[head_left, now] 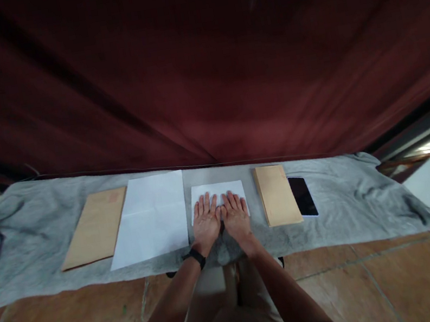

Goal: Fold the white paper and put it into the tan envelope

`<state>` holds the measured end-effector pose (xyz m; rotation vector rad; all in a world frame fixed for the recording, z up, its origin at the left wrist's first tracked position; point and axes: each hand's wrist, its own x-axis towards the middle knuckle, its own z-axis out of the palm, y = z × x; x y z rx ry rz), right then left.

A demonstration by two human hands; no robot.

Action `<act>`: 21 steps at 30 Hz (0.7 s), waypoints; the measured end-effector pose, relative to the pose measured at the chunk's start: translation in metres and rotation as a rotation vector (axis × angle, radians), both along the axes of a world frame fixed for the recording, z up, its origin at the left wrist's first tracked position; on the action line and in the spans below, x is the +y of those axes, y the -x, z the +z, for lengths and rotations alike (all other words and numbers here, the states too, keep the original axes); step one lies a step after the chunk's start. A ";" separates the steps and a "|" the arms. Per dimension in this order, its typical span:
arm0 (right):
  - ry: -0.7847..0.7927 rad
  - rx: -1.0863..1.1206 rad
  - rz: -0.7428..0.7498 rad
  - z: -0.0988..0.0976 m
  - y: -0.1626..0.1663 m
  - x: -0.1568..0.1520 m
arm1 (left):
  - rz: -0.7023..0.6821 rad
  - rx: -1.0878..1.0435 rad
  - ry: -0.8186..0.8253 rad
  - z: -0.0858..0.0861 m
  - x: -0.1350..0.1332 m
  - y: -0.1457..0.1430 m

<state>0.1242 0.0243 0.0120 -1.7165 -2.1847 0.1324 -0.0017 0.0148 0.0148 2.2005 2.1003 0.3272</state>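
A small folded white paper (219, 189) lies on a grey cloth (37, 234) spread over a low surface. My left hand (205, 222) rests flat on the paper's left half, fingers stretched out and close together. A black band sits on its wrist. My right hand (236, 216) lies flat beside it on the paper's right half, fingers also stretched out. The two hands touch at the thumbs. Neither hand holds anything.
A large white sheet (150, 218) and a brown envelope (96, 227) lie left of the hands. A stack of brown envelopes (276, 193) and a dark phone (302, 196) lie to the right. A dark red curtain (199, 64) hangs behind. Tiled floor (383, 281) lies in front.
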 end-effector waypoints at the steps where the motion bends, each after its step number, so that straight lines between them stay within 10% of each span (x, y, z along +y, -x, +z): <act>1: 0.007 0.002 0.008 0.003 0.001 0.006 | 0.004 0.008 -0.005 0.000 0.000 0.000; 21: -0.059 -0.048 -0.056 -0.005 -0.028 0.045 | 0.069 -0.018 -0.014 0.006 0.015 -0.021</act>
